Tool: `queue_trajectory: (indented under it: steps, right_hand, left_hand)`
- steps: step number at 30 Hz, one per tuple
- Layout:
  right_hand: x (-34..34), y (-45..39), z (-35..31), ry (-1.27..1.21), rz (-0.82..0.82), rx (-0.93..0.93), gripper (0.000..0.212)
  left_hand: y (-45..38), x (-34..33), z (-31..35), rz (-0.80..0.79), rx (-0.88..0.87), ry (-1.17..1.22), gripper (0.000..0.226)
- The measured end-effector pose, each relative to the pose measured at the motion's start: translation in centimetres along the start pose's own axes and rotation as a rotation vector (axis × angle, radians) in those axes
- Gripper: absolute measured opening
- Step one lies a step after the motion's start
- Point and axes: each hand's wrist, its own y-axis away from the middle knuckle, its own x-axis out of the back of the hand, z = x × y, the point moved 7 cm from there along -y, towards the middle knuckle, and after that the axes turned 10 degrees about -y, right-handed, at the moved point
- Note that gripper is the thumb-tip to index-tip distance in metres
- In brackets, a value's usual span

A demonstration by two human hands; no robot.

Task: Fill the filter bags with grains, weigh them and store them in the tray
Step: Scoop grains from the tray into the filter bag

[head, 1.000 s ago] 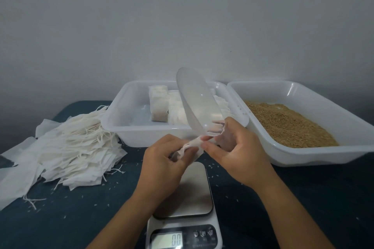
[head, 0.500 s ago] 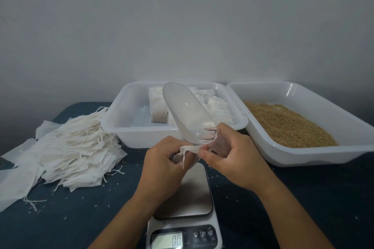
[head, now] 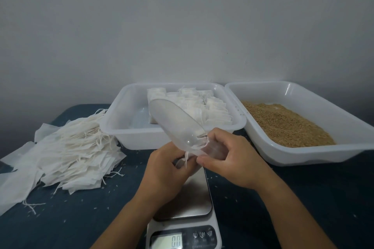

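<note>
Over the kitchen scale (head: 183,194), my left hand (head: 166,170) pinches an empty filter bag (head: 185,160) by its mouth, fingers curled round the thin white fabric so the opening stays where I can work it. My right hand (head: 228,157) grips the handle of a clear plastic scoop (head: 174,123), thumb and fingers wrapped round it, and my thumb and forefinger reach to the bag's edge; by my judgement both hands are teasing the mouth apart before any grain goes in. The scoop's bowl tilts up and away toward the far wall, and I see no grain in it.

I hold the bag above the steel platform so that spilled grain lands there or on the dark blue surface (head: 81,218), where loose grains already lie scattered.

The grains (head: 283,125) fill the white tray on my right (head: 315,155), just beside my scoop hand. The storage tray (head: 125,125) stands straight ahead, touching the grain tray, with filled bags (head: 210,107) packed upright along its far and right side. A heap of empty bags (head: 74,147), strings trailing, lies on my left within reach of the bag hand.

The scale's display (head: 169,240) reads zero. The small icons beside it are too blurred to read, and I can make out no brand name.
</note>
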Motion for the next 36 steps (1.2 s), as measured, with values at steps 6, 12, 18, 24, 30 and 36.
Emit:
queue_trajectory:
  steps: [6, 12, 18, 24, 30, 36]
  right_hand:
    - [0.0, 0.1, 0.1, -0.012, -0.015, -0.027, 0.010]
    - [0.6, 0.0, -1.1, -0.008, 0.026, 0.020, 0.030]
    - [0.6, 0.0, -1.7, 0.035, 0.049, 0.066, 0.017]
    - [0.0, -0.2, -2.5, -0.043, -0.055, 0.073, 0.010]
    - [-0.1, -0.4, -3.9, -0.016, -0.165, 0.030, 0.033]
    - [0.2, 0.1, -4.4, -0.013, -0.221, -0.027, 0.024]
  left_hand:
    - [0.0, -0.4, -0.4, -0.029, 0.010, -0.018, 0.018]
    - [0.0, -0.9, -0.2, -0.114, -0.004, 0.041, 0.024]
    - [0.2, -1.3, 0.1, -0.197, -0.001, 0.012, 0.018]
    - [0.3, -2.0, 0.8, -0.343, 0.014, 0.182, 0.014]
    - [1.4, -2.3, 2.2, -0.627, 0.105, 0.529, 0.023]
    - [2.3, -3.3, 1.8, -0.680, 0.276, 0.795, 0.026]
